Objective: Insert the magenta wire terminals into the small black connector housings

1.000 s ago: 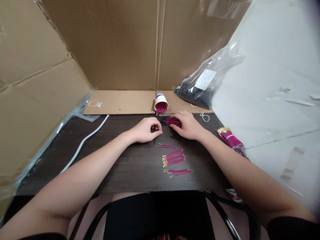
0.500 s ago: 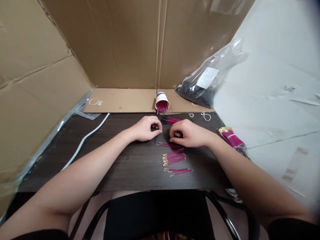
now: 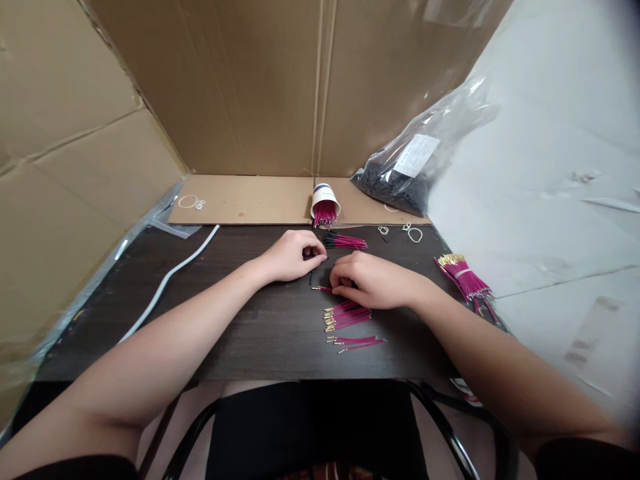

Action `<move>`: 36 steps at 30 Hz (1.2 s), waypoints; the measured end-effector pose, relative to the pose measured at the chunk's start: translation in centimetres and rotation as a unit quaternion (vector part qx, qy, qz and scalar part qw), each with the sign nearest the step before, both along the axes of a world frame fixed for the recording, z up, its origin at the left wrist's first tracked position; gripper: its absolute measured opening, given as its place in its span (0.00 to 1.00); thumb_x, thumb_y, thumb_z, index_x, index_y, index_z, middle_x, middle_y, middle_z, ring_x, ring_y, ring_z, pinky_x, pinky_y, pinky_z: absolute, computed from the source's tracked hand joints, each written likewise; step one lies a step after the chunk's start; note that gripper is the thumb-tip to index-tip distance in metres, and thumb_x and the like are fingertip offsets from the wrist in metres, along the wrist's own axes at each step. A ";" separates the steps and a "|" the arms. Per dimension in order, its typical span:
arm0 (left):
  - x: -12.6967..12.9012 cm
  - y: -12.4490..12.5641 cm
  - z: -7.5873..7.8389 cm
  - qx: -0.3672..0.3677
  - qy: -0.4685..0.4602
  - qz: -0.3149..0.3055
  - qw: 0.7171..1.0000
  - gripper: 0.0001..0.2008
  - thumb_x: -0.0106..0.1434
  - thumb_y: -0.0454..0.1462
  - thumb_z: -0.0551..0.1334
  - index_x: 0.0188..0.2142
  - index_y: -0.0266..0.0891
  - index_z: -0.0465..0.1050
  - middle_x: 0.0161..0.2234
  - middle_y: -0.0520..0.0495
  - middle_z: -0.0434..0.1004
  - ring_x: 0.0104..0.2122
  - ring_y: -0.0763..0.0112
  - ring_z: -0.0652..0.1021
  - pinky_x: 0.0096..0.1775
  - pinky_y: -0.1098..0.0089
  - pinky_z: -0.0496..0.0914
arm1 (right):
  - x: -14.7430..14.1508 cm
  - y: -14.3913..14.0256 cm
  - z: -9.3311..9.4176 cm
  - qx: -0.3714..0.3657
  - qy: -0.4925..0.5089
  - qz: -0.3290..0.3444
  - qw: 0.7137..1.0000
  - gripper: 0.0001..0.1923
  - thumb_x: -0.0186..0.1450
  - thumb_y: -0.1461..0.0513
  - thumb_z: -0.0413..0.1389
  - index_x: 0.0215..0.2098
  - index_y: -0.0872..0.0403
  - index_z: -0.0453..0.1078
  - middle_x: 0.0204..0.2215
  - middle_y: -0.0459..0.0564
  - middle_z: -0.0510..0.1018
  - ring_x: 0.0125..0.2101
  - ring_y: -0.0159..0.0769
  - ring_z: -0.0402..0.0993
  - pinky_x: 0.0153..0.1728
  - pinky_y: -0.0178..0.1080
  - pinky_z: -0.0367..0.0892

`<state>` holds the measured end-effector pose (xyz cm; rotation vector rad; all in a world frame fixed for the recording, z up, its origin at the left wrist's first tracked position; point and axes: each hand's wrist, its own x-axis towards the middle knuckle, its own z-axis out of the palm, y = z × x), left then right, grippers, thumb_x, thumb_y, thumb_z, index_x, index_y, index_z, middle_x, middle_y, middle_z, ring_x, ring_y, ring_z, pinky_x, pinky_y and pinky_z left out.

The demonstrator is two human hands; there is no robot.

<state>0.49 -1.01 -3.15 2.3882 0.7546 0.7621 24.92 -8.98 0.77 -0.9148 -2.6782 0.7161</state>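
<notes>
My left hand (image 3: 299, 256) rests over the dark tabletop with thumb and forefinger pinched; what they hold is too small to make out. To its right, my right hand (image 3: 369, 279) is closed, its fingertips down on a thin magenta wire (image 3: 321, 288) whose gold tip points left. A small black sleeve (image 3: 311, 279) lies just below the left fingertips. Behind both hands is a pile of magenta wires with black sleeved ends (image 3: 345, 241). Nearer me lie a group of gold-tipped magenta wires (image 3: 350, 317) and a smaller group (image 3: 363, 343).
A white paper cup (image 3: 324, 193) full of magenta wires lies tipped at the back. Beyond it stands a clear bag of black pieces (image 3: 395, 183). A banded wire bundle (image 3: 465, 275) sits at the right edge. Rubber bands (image 3: 414, 235) and a white cord (image 3: 170, 277) lie about.
My right hand has moved left and toward me, closing its fingertips onto the loose wire and uncovering more of the black-ended pile. The left hand has barely moved.
</notes>
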 end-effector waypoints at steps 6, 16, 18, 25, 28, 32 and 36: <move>-0.1 0.1 0.1 0.039 0.019 -0.014 0.999 0.05 0.69 0.35 0.68 0.39 0.36 0.85 0.37 0.47 0.83 0.33 0.70 0.78 0.39 0.67 0.71 | -0.4 -0.6 -0.1 0.158 -0.086 -0.002 0.984 0.06 0.76 0.64 0.66 0.41 0.60 0.80 0.38 0.51 0.76 0.37 0.38 0.70 0.45 0.42 0.60; -0.3 0.2 0.1 0.072 0.046 -0.023 0.996 0.05 0.69 0.33 0.66 0.38 0.36 0.82 0.36 0.47 0.82 0.32 0.71 0.76 0.38 0.67 0.69 | -1.1 -0.6 -1.5 0.232 -0.108 -0.004 0.967 0.12 0.78 0.64 0.61 0.35 0.59 0.76 0.32 0.49 0.74 0.32 0.37 0.67 0.41 0.43 0.53; -0.2 0.2 0.0 0.069 0.049 -0.020 0.996 0.04 0.68 0.33 0.66 0.37 0.36 0.81 0.35 0.47 0.81 0.32 0.71 0.76 0.38 0.68 0.68 | -1.3 -0.7 -1.5 0.241 -0.118 -0.008 0.963 0.13 0.78 0.64 0.61 0.34 0.59 0.75 0.32 0.49 0.74 0.31 0.37 0.66 0.40 0.43 0.52; -0.2 0.3 -0.4 0.059 0.045 -0.002 0.997 0.03 0.66 0.33 0.65 0.38 0.36 0.79 0.35 0.47 0.80 0.33 0.70 0.75 0.39 0.67 0.68 | -1.6 -0.9 -1.2 0.239 -0.158 -0.021 0.958 0.12 0.77 0.64 0.61 0.34 0.59 0.74 0.32 0.50 0.74 0.30 0.37 0.64 0.39 0.44 0.49; 0.0 0.1 -0.4 0.044 0.031 0.008 0.999 0.03 0.67 0.33 0.65 0.38 0.36 0.78 0.35 0.47 0.80 0.32 0.70 0.75 0.38 0.67 0.68 | -1.6 -1.0 -1.1 0.240 -0.165 -0.029 0.956 0.12 0.78 0.63 0.60 0.35 0.58 0.74 0.33 0.50 0.74 0.30 0.38 0.64 0.38 0.44 0.49; 0.0 0.1 -0.3 0.011 0.026 0.024 0.999 0.03 0.68 0.34 0.65 0.39 0.37 0.78 0.33 0.49 0.79 0.31 0.71 0.74 0.37 0.68 0.68 | -1.6 -1.2 -0.7 0.233 -0.173 -0.029 0.957 0.12 0.77 0.64 0.60 0.34 0.59 0.74 0.32 0.50 0.74 0.30 0.38 0.64 0.38 0.44 0.48; 0.0 0.0 -0.2 -0.007 0.032 0.033 0.999 0.04 0.68 0.35 0.65 0.39 0.37 0.79 0.33 0.49 0.79 0.31 0.71 0.74 0.36 0.68 0.67 | -1.7 -1.5 -0.3 0.224 -0.179 -0.032 0.957 0.10 0.76 0.65 0.61 0.35 0.59 0.74 0.32 0.51 0.74 0.30 0.38 0.65 0.38 0.44 0.48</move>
